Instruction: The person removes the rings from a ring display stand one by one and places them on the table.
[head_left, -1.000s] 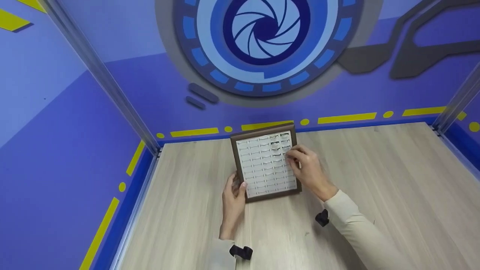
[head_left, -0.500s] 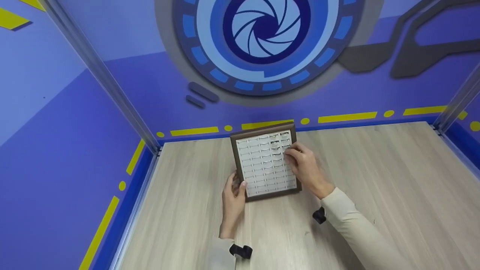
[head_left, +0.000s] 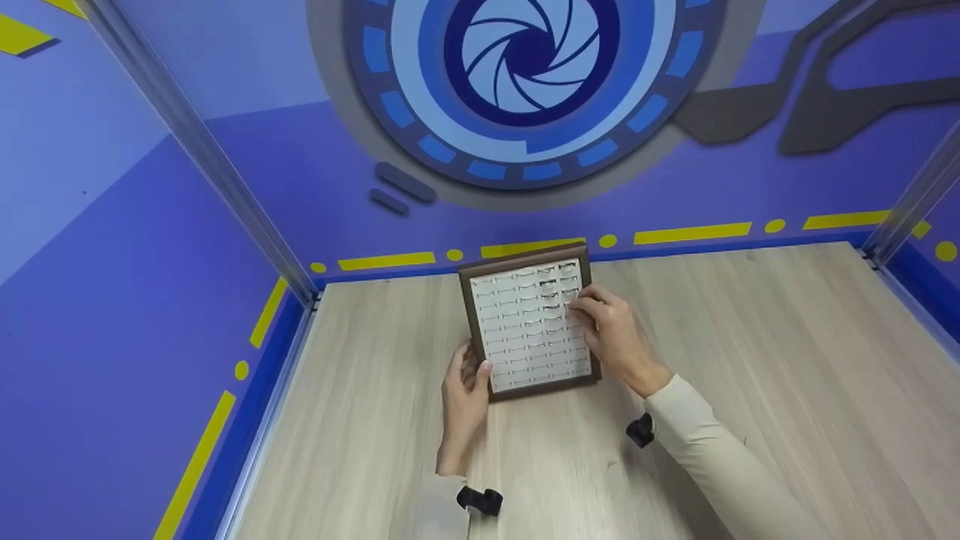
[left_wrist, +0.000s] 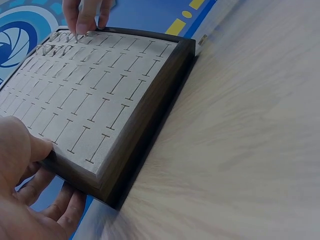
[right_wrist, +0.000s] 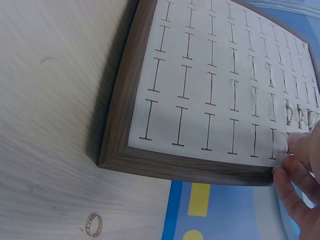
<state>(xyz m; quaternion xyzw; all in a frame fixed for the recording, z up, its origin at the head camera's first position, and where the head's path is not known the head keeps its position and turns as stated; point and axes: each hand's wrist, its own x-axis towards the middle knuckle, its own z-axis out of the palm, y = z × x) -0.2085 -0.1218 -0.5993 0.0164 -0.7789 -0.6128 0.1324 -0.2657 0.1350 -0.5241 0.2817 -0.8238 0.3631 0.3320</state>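
A ring display tray (head_left: 532, 356) with a brown wooden frame and a pale slotted pad stands tilted up towards me. My left hand (head_left: 465, 401) grips its lower left corner, thumb (left_wrist: 40, 149) on the front, fingers (left_wrist: 60, 207) underneath. Several rings (head_left: 551, 285) sit in slots of the upper right part, seen as small hoops (left_wrist: 54, 50) in the left wrist view. My right hand (head_left: 615, 334) has thumb and fingers pinched together at a slot in the right-hand column; a ring (left_wrist: 76, 36) shows at its fingertips in the left wrist view.
One loose ring (right_wrist: 93, 225) lies on the wood-grain table (head_left: 375, 420) beside the tray's right side. A blue and purple panel (head_left: 352, 165) rises behind the tray, with another panel (head_left: 90, 322) on the left.
My right hand has shifted slightly left and up, its fingertips staying at the right-hand column of slots. My left hand and the tray hold almost the same place.
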